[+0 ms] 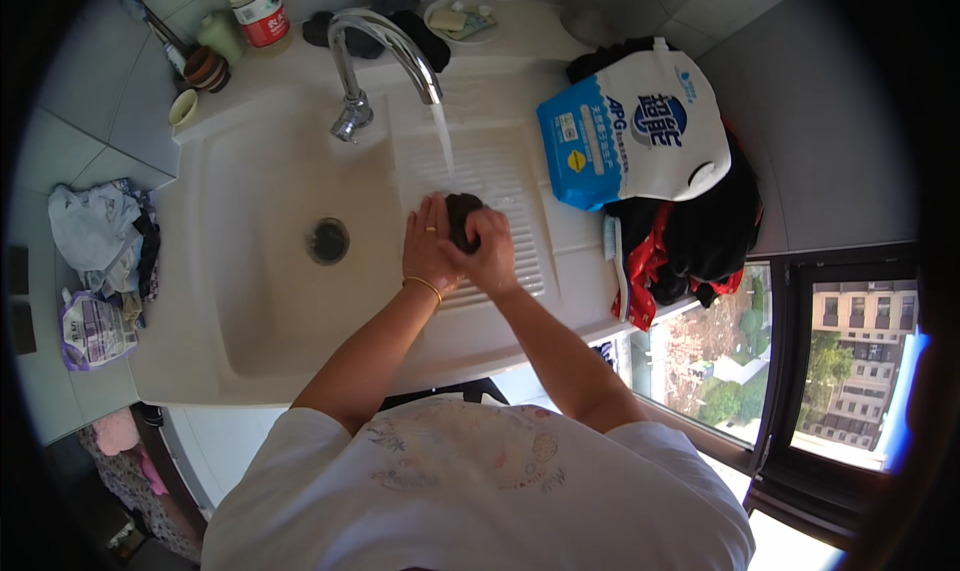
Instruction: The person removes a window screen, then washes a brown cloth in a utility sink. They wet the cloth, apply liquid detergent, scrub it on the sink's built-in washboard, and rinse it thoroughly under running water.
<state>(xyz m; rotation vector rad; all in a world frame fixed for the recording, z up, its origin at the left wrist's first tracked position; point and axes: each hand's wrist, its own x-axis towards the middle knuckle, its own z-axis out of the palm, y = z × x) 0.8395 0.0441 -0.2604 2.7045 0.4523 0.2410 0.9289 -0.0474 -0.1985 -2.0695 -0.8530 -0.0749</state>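
A small dark brown wet cloth (465, 209) is bunched on the ribbed washboard (517, 229) moulded into the white sink. Curled fingers of my right hand (491, 248) grip its near right side. My left hand (433, 248), with a ring and a bracelet, lies along the cloth's left edge, fingers straight and together. My right hand covers the left thumb, so a left-hand grip cannot be made out. Water (445, 139) runs from the chrome faucet (390, 38) just beyond the cloth.
Left of the washboard is the basin (262, 301) with its drain (328, 241). A detergent pouch (637, 128) lies on black and red clothes (712, 233) at right, beside a brush (615, 248). Clothes (97, 226) and another pouch (96, 331) sit at left. A bottle (259, 15) and soap dish (459, 21) stand behind.
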